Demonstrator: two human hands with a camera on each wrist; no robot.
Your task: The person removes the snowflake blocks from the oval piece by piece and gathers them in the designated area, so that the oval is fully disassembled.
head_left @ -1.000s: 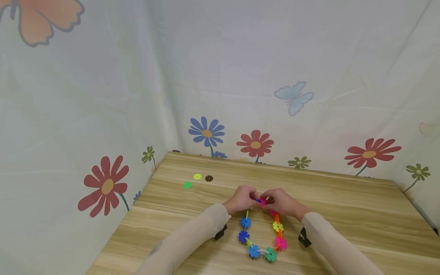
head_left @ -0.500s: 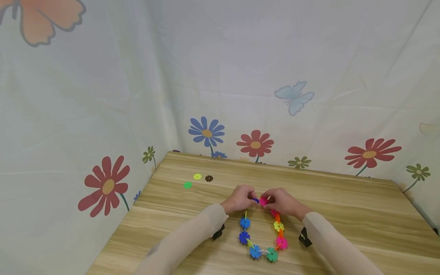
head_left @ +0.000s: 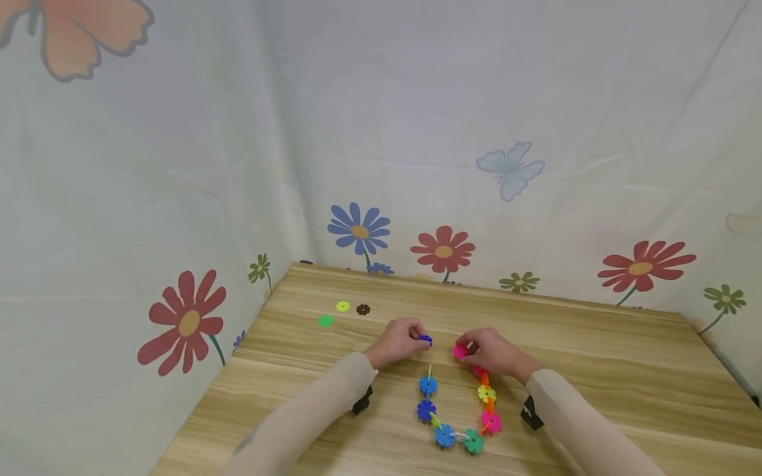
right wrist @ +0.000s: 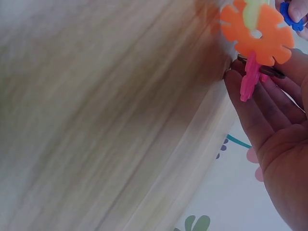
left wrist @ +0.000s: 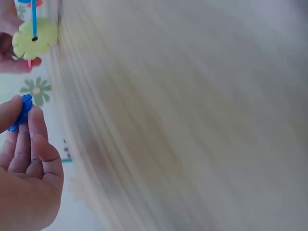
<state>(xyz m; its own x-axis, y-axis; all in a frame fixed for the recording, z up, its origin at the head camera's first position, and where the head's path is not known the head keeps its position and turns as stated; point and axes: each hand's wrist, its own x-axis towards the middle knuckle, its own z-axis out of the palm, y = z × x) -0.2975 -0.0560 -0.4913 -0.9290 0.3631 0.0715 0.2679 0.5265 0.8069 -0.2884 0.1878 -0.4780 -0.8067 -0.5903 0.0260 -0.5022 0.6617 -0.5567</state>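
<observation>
My left hand (head_left: 397, 340) pinches a dark blue snowflake disc (head_left: 426, 340) between thumb and fingertips, just above the table. To its right, my right hand (head_left: 493, 350) pinches a pink snowflake disc (head_left: 460, 352) at one end of a linked chain. The chain curves in a U below the hands, through a green disc (head_left: 473, 441), and its other end is a thin yellow-green disc (head_left: 430, 370) seen edge-on. A gap lies between the blue disc and the pink one. In the right wrist view a dark disc (right wrist: 272, 71) sits at the right fingertips, behind an orange disc (right wrist: 257, 31).
Three loose snowflake discs lie at the back left of the wooden table (head_left: 595, 370): yellow (head_left: 342, 306), brown (head_left: 363, 309) and green (head_left: 325, 320). A curtain (head_left: 381, 132) printed with flowers and a butterfly hangs behind and left of the table.
My left hand has moved left with the blue disc, away from the pink disc it was up against. My right hand stays nearly in place, still pinching the pink disc.
</observation>
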